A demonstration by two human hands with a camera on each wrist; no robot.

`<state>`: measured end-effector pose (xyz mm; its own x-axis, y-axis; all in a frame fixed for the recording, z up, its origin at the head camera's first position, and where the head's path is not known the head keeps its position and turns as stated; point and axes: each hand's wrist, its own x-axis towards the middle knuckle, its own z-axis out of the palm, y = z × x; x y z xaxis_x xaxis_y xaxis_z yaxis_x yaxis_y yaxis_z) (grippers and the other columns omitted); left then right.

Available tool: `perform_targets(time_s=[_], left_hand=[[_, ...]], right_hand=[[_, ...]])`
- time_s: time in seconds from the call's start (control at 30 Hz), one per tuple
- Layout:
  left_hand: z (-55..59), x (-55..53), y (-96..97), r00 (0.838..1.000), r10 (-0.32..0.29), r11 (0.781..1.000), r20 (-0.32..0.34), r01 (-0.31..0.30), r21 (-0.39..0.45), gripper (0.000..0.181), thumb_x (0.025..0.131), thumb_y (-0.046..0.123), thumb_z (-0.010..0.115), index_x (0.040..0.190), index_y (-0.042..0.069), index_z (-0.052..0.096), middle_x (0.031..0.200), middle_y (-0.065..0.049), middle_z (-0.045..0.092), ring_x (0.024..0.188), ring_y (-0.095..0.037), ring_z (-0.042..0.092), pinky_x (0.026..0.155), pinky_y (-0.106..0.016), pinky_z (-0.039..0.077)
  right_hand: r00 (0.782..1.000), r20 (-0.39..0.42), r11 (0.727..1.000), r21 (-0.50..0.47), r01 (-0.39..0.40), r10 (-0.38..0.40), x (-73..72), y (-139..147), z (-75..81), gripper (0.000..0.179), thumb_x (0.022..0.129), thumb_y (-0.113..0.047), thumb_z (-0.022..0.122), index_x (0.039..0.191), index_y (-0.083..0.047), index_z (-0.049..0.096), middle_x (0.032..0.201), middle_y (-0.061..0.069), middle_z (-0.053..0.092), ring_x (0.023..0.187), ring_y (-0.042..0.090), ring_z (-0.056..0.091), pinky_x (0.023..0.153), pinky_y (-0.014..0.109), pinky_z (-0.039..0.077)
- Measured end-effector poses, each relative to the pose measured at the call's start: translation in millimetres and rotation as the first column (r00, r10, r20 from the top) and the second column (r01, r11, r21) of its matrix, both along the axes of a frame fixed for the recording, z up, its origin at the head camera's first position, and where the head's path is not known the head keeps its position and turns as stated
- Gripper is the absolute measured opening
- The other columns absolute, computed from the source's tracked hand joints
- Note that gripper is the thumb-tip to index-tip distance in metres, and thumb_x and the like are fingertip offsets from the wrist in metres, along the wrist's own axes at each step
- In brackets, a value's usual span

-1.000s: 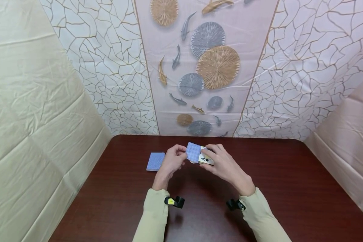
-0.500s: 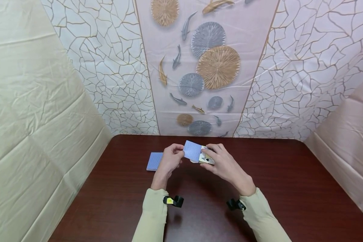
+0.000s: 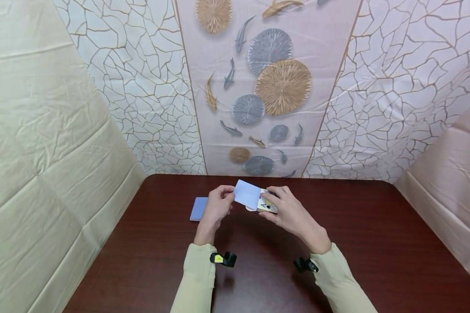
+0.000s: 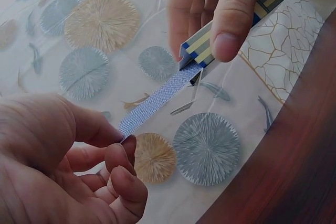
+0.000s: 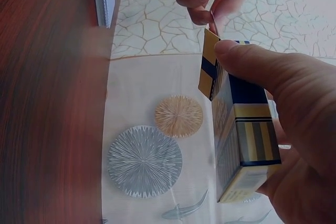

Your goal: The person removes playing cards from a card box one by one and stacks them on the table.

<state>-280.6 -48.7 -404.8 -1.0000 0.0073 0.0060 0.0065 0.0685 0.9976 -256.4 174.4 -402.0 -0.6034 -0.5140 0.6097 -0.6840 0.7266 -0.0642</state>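
Note:
My left hand [image 3: 216,208] pinches the far edge of a blue-backed playing card [image 3: 247,194] between thumb and forefinger. The card's other end sits inside the mouth of a card box [image 3: 268,203], which bears an ace print on its face. In the right wrist view the box [image 5: 247,129] shows navy and gold stripes, and its end flap [image 5: 209,66] is folded out. My right hand [image 3: 290,211] grips the box, thumb on one side and fingers on the other, above the table. The card [image 4: 160,98] appears slightly bowed in the left wrist view.
A squared stack of blue-backed cards [image 3: 197,209] lies on the dark wooden table [image 3: 172,261], partly behind my left hand. A patterned cloth [image 3: 258,130] hangs at the back edge, with pale fabric [image 3: 62,174] at the sides.
My left hand has moved left and slightly up, drawing more of the playing card out of the box. My right hand and the box stay almost still.

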Motion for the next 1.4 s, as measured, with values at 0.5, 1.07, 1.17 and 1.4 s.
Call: perform_targets(time_s=[0.5, 1.07, 1.17, 1.4], left_hand=[[-2.1, -8.5, -2.5, 0.996, 0.081, 0.995, -0.044, -0.078, 0.061, 0.020, 0.095, 0.008, 0.061, 0.111, -0.002, 0.068, 0.076, -0.003, 0.055, 0.057, -0.010, 0.048, 0.050, -0.019, 0.043], [17.9, -31.3, -17.4, 0.993, 0.088, 0.996, -0.084, -0.089, -0.002, 0.021, 0.097, 0.012, 0.060, 0.110, -0.001, 0.070, 0.080, 0.000, 0.057, 0.070, -0.012, 0.053, 0.059, -0.022, 0.049], [20.4, -36.1, -22.1, 0.995, 0.060, 0.998, -0.077, -0.062, -0.027, 0.022, 0.097, 0.014, 0.061, 0.110, -0.001, 0.070, 0.079, 0.000, 0.057, 0.071, -0.012, 0.053, 0.062, -0.024, 0.051], [27.8, -47.0, -34.3, 0.998, 0.011, 0.995, -0.066, -0.017, -0.099, 0.023, 0.097, 0.015, 0.060, 0.111, 0.000, 0.069, 0.079, 0.000, 0.057, 0.069, -0.017, 0.056, 0.059, -0.022, 0.046]], right_hand=[[1.000, -0.005, 1.000, 0.000, -0.003, 0.003, 1.0, 2.8, -3.1, 0.049, 0.074, -0.027, 0.087, 0.116, -0.008, 0.070, 0.119, 0.015, 0.063, 0.104, 0.030, 0.055, 0.080, 0.039, 0.051], [1.000, 0.004, 1.000, 0.003, 0.017, -0.017, 0.2, 4.3, 0.2, 0.047, 0.075, -0.028, 0.085, 0.115, -0.008, 0.069, 0.119, 0.015, 0.062, 0.106, 0.030, 0.055, 0.083, 0.041, 0.051], [1.000, -0.003, 1.000, 0.000, 0.010, -0.010, 0.4, 4.4, -0.2, 0.047, 0.075, -0.027, 0.085, 0.115, -0.008, 0.069, 0.119, 0.015, 0.063, 0.106, 0.030, 0.055, 0.084, 0.041, 0.050], [1.000, -0.012, 1.000, -0.005, 0.011, -0.011, -0.2, 4.3, 0.6, 0.048, 0.074, -0.028, 0.086, 0.115, -0.009, 0.069, 0.119, 0.015, 0.063, 0.105, 0.030, 0.056, 0.083, 0.040, 0.051]])
